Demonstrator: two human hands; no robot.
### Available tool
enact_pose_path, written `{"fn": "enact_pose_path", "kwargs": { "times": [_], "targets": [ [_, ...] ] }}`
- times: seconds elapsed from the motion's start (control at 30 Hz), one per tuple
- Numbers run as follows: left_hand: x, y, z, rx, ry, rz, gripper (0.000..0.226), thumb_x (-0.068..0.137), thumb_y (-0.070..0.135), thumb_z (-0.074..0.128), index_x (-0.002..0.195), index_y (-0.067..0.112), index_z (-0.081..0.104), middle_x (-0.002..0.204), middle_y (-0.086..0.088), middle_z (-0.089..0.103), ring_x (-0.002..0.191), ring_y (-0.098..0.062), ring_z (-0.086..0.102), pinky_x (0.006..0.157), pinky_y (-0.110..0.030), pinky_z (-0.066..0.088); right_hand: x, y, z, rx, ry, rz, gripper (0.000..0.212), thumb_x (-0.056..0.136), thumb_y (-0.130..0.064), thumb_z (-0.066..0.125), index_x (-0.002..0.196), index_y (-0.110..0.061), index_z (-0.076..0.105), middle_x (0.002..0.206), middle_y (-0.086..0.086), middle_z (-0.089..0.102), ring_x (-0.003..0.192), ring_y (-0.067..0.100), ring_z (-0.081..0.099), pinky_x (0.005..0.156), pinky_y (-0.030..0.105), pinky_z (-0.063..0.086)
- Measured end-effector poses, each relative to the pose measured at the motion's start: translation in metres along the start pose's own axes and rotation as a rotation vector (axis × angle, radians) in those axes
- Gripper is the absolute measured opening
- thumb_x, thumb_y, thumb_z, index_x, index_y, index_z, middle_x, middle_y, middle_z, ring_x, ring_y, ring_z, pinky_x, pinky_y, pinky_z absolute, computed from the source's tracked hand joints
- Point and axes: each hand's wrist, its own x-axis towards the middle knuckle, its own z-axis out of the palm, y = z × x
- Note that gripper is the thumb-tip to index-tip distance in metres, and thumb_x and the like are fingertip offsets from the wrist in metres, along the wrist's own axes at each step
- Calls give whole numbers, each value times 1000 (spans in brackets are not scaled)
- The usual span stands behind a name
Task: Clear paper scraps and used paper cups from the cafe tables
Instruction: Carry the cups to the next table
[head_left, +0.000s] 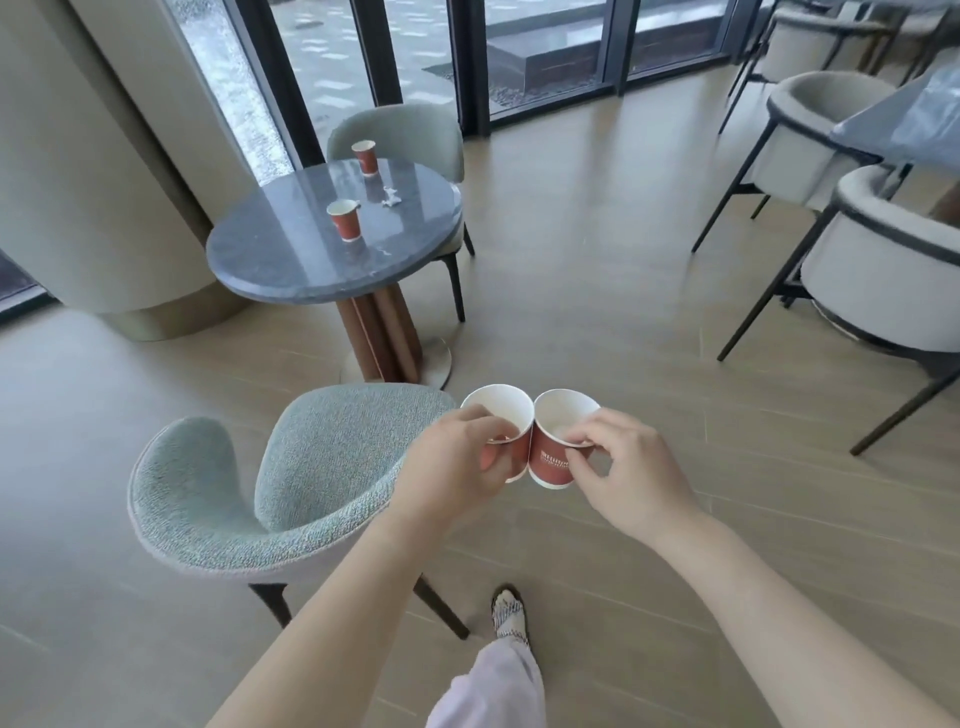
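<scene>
My left hand (457, 460) grips a red paper cup (501, 415) by its rim and side. My right hand (628, 467) pinches the rim of a second red paper cup (553, 452). The two cups touch side by side in front of me, above the floor. Ahead to the left stands a round grey table (291, 260). On it stand a red cup (345, 221) near the middle and another red cup (365, 157) at the far edge. A small white paper scrap (390, 197) lies between them, to the right.
A pale green chair (249, 493) stands just left of my hands, and another (400, 130) sits behind the table. White chairs with black legs (878, 275) and a grey table (904, 119) fill the right side. A wide pillar (93, 156) rises at left. My foot (511, 616) is below.
</scene>
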Motion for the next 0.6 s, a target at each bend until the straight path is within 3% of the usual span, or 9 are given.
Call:
{"fn": "enact_pose_path", "kwargs": {
  "times": [0.3, 0.43, 0.6],
  "targets": [
    [154, -41, 10, -50, -7, -1, 14, 78, 16, 66, 90, 14, 72, 91, 1, 68, 85, -23, 62, 72, -39, 51, 153, 55, 9, -38, -45, -2, 14, 77, -1, 63, 83, -11, 70, 83, 0, 67, 84, 23, 60, 76, 31, 47],
    [223, -63, 4, -2, 43, -11, 19, 77, 11, 63, 93, 17, 71, 92, 7, 67, 82, -20, 61, 69, -33, 51, 225, 74, 11, -34, -34, -19, 13, 78, -1, 63, 84, -10, 70, 85, 1, 68, 85, 24, 61, 77, 39, 51],
    [279, -88, 0, 32, 83, -51, 18, 77, 10, 63, 90, 18, 71, 93, 7, 67, 89, -19, 61, 72, -35, 51, 290, 92, 23, -5, -35, -34, 12, 79, 0, 64, 84, -9, 70, 85, 4, 69, 84, 26, 62, 76, 41, 51]
  ]
}}
